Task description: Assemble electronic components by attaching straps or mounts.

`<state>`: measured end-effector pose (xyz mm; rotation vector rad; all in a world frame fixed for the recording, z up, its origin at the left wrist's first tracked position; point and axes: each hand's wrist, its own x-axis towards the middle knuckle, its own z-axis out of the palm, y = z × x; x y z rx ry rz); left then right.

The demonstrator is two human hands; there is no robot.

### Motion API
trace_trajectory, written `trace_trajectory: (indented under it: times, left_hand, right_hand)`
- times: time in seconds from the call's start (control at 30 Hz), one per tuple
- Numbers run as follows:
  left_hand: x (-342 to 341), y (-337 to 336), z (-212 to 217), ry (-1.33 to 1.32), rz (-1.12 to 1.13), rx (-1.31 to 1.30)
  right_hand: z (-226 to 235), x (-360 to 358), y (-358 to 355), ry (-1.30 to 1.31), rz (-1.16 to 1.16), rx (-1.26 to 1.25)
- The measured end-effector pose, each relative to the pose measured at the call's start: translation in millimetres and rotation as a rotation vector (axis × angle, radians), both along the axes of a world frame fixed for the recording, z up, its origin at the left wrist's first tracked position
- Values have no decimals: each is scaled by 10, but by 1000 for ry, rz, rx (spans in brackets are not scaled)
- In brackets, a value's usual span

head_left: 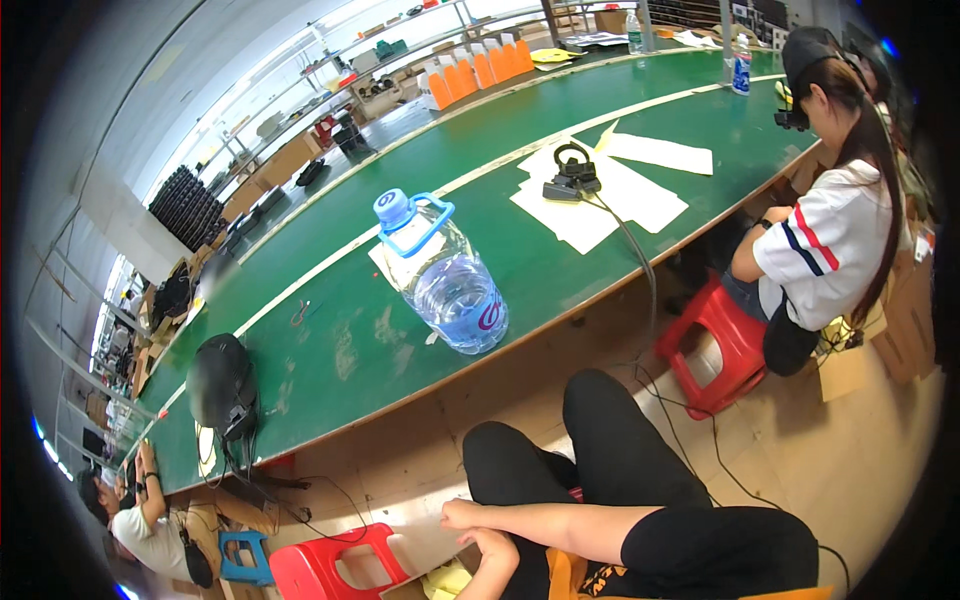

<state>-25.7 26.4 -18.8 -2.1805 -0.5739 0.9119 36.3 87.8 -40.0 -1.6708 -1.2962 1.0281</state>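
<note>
My right hand (pixel 463 514) rests in front of my knees, its forearm crossing from the right; its fingers look curled in, with nothing visible in them. Just below it, close to the right wrist, is my left hand (pixel 491 546), its fingers loosely apart and holding nothing that I can see. On the green table (pixel 340 350) ahead, well away from both hands, stands a large clear water bottle (pixel 450 290) with a blue cap and a blue carry handle. It is partly filled.
Pale sheets (pixel 640 205) lie under a black strapped device (pixel 572 182), its cable running off the table edge. A black bag (pixel 224 385) sits at left. Red stools (pixel 712 345) stand at right and lower left. One person (pixel 820 235) sits at right, another (pixel 150 535) at far left.
</note>
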Motion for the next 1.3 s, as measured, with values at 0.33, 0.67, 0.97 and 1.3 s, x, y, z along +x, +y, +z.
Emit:
trace_trajectory:
  times: [0.33,0.67,0.97,1.3]
  left_hand:
    - [87,-62,-261,122,9,0]
    - [-46,-10,-570,165,116,54]
    - [-50,9,-591,175,-24,39]
    - [7,-64,-367,298,-27,56]
  right_hand:
    - [-312,52,52,-87,-27,-63]
    - [-103,-14,41,-220,126,-195]
    - [-146,32,23,-48,56,-99]
    - [-96,11,13,-135,-1,-41]
